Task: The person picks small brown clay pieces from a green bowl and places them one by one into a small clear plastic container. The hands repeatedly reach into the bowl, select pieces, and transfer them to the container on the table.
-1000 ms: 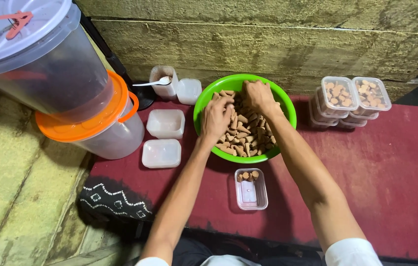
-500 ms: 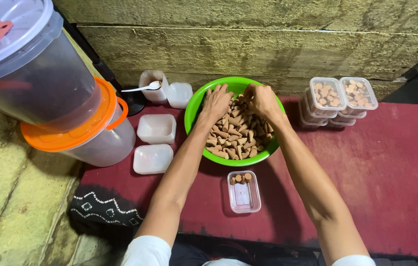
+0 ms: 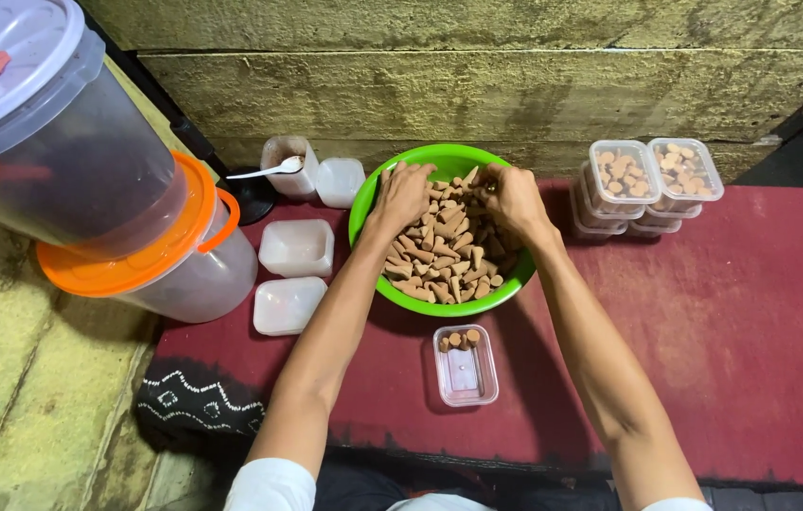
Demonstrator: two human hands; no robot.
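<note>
Left hand [image 3: 403,194] and right hand [image 3: 513,197]: grips loosely curled on brown cone-shaped pieces [image 3: 444,255] in round green plastic bowl [image 3: 375,203], far-centre of red surface [image 3: 751,312]. Risk: cones spilling past small clear plastic tub [image 3: 465,364] at near edge.

Left hand [image 3: 403,196] and right hand [image 3: 513,199] plunged into round green plastic bowl [image 3: 370,194] of small brown cones [image 3: 439,260]; small clear rectangular tub [image 3: 466,371] just beside, on dark red surface [image 3: 723,312].

Dark red mat [image 3: 723,312] on floor carries green bowl [image 3: 370,210], small clear tub [image 3: 465,364], empty tubs [image 3: 296,248], stacked filled tubs [image 3: 652,185], orange-lidded bucket [image 3: 150,255].
</note>
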